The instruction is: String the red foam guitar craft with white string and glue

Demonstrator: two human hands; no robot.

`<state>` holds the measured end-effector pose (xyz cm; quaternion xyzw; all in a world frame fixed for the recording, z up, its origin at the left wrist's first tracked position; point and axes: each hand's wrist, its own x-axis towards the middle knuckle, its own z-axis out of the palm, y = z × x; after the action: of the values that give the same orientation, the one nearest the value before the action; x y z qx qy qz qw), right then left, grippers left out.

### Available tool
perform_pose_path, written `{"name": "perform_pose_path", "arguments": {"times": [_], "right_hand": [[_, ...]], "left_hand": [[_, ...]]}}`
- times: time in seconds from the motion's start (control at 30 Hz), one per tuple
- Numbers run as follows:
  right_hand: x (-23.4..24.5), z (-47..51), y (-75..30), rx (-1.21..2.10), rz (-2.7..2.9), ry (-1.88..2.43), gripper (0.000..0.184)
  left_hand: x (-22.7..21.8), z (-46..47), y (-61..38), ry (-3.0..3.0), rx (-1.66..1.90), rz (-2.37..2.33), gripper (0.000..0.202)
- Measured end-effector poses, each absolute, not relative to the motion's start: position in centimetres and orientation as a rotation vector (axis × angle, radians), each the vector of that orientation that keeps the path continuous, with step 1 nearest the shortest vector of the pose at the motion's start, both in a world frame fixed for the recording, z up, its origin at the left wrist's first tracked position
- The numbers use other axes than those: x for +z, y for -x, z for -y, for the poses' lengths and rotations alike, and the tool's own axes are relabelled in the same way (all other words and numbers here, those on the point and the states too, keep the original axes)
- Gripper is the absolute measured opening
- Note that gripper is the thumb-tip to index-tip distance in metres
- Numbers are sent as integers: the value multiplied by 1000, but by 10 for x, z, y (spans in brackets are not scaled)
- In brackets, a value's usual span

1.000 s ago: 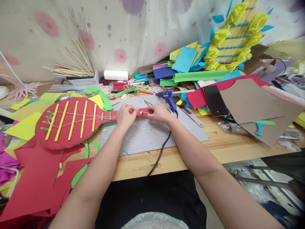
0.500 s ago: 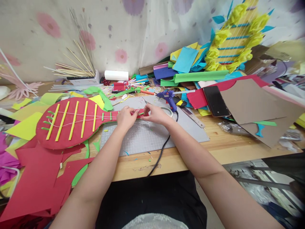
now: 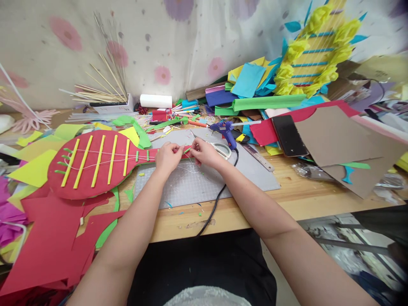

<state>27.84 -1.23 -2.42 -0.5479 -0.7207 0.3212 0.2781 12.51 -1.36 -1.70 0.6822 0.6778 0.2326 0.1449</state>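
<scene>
A red paper pipa-shaped craft instrument [image 3: 86,170] lies on the left side of the table. Yellow strips cross its round body, and short green strips mark its neck. White string [image 3: 105,156] runs loosely along it towards my hands. Over the neck, my left hand [image 3: 168,156] is closed, thumb and fingers pressing on the string there. Close beside it, my right hand [image 3: 204,152] pinches the string near the neck's end by a green strip. A thin loop of string hangs below the fingers; the exact grip points are partly hidden.
White-handled scissors [image 3: 223,150] and a purple glue gun [image 3: 227,131] with a black cord lie right of my hands on a grey cutting mat [image 3: 255,178]. Further right are a metal ruler [image 3: 259,158], a phone [image 3: 289,136] and cardboard [image 3: 344,136]. Red paper [image 3: 47,238] covers the front left.
My right hand has shifted slightly left, its fingers curling in closer to the neck, uncovering more of the scissors' handles. The string loop below has changed shape. My left hand has barely moved.
</scene>
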Motion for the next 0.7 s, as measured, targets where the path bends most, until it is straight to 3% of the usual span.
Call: {"name": "perform_pose_path", "arguments": {"times": [0.13,0.27,0.47,0.7], "right_hand": [[-28,16,-273,504,2099,1518,23],[-30,19,-267,468,2157,1491,6],[-26,16,-270,784,1930,1464,2],[-26,8,-271,1062,1672,1352,11]], "left_hand": [[-17,14,-125,-1961,656,-1960,31],[-18,13,-125,-1966,651,-1972,31],[-20,13,-125,-1972,705,-2035,30],[-18,15,-129,-1942,795,-2041,31]]}}
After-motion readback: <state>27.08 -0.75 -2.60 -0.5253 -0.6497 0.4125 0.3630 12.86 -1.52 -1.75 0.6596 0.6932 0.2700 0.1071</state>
